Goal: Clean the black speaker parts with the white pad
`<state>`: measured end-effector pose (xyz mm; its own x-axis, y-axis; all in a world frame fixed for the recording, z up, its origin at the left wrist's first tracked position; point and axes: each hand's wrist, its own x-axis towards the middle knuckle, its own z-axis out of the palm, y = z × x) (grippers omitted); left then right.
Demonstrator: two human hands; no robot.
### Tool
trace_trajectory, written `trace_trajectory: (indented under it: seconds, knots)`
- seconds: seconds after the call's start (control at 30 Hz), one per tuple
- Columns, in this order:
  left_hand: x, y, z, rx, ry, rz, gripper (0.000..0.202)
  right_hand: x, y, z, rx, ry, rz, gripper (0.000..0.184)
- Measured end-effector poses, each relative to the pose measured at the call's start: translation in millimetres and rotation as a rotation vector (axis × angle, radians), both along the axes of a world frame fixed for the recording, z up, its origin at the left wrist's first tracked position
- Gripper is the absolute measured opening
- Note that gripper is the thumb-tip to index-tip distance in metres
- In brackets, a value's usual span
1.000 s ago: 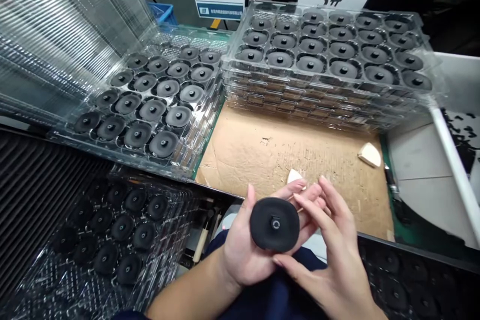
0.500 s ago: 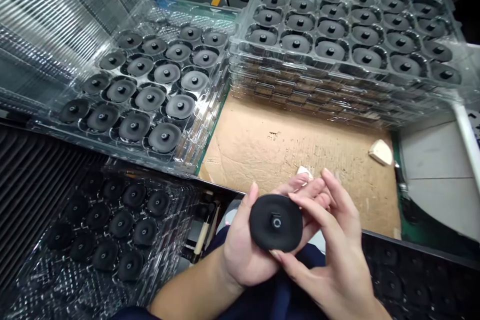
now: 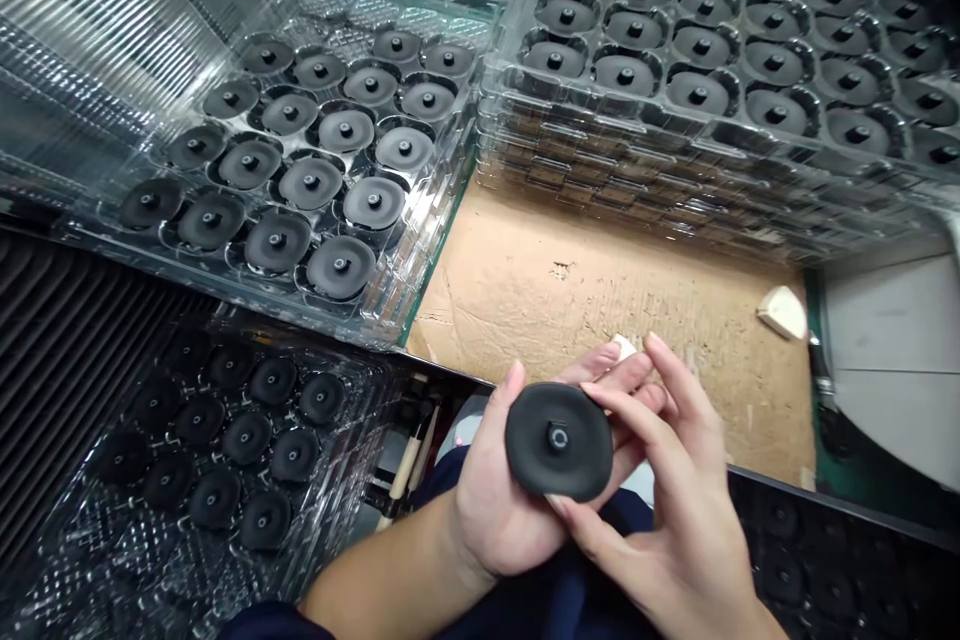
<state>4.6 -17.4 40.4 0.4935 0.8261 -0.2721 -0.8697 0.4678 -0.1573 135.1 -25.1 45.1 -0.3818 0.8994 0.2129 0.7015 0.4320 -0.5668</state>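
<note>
Room for a hand lies above the brown cardboard sheet (image 3: pixel 600 310) on the desk, in front of the left hand (image 3: pixel 517 510) and right hand (image 3: pixel 675 510), which meet around a black disc (image 3: pixel 559 440). Two pale wedges stand in that space: one (image 3: pixel 624 347) just beyond the fingers (image 3: pixel 600 370), one (image 3: pixel 781 312) far right. A stack of clear trays (image 3: pixel 637 160) walls the far side, and a clear tray of discs (image 3: pixel 427 240) blocks the left. Lower trays (image 3: pixel 225 440) crowd near left, and a black tray (image 3: pixel 825 560) edges near right.
</note>
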Motion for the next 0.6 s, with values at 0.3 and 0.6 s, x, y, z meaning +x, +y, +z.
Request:
trace_trajectory:
  seconds: [0.3,0.6]
  knots:
    - [3.6,-1.4,-1.4,-0.069,0.01,-0.006,0.061,-0.6,1.0,-1.3,-0.048,0.013,-0.007,0.053]
    - [9.5,-1.3,1.6,-0.131,0.082,-0.018,0.06,8.2,0.9,-4.1,-0.084,0.037,0.018,0.054]
